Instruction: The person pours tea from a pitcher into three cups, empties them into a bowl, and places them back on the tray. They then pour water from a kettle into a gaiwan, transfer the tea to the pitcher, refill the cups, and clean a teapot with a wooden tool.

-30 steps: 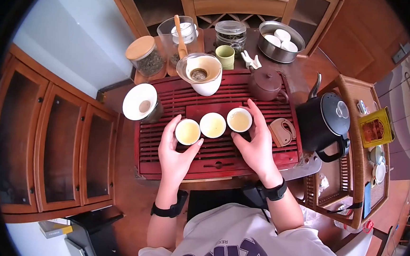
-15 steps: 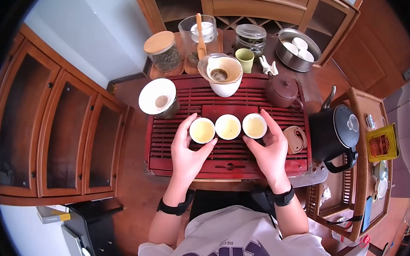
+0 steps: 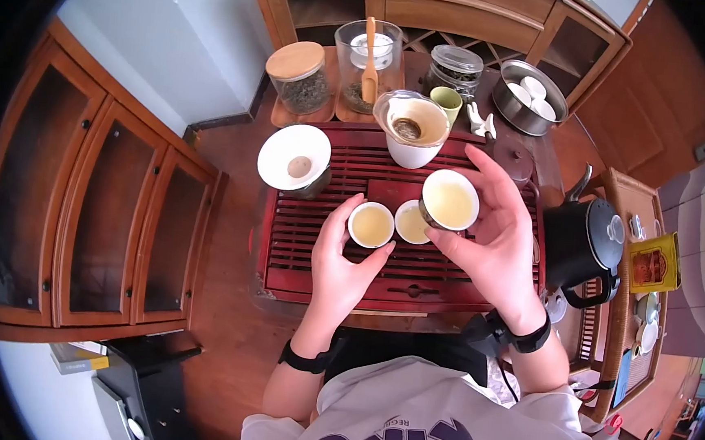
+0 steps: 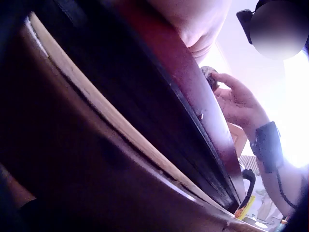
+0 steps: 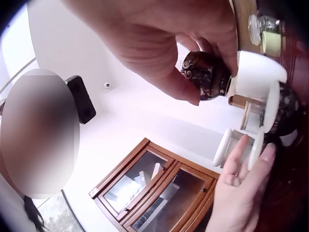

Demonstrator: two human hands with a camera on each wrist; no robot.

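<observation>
With the red slatted tray (image 3: 327, 288) read as a clock face in the head view, twelve at its far side, the right hand (image 3: 495, 222) comes in from three o'clock, thumb and fingers curved round a raised cup (image 3: 450, 200) of pale yellow liquid; the hand is closed only as far as the cup's width. From the head camera this cup covers the right part of the middle cup (image 3: 409, 222), which sits near the dial's centre. The left hand (image 3: 343, 274), at about half past seven, has thumb and fingers parted round the sides of the left cup (image 3: 371, 224); whether that cup bears on the slats is hard to tell. At two o'clock the dark teapot (image 3: 514, 160) is partly masked by right-hand fingers. The white pitcher (image 3: 414, 152) with its strainer stands at twelve, a white bowl (image 3: 294, 155) at ten; the kettle (image 3: 584, 244) is beyond the rim at three. The right wrist view shows the raised cup's dark, swirl-patterned outside, its far side lost behind the fingers. The left wrist view is mostly dim tray edge, and the left hand's grasp cannot be made out there.
</observation>
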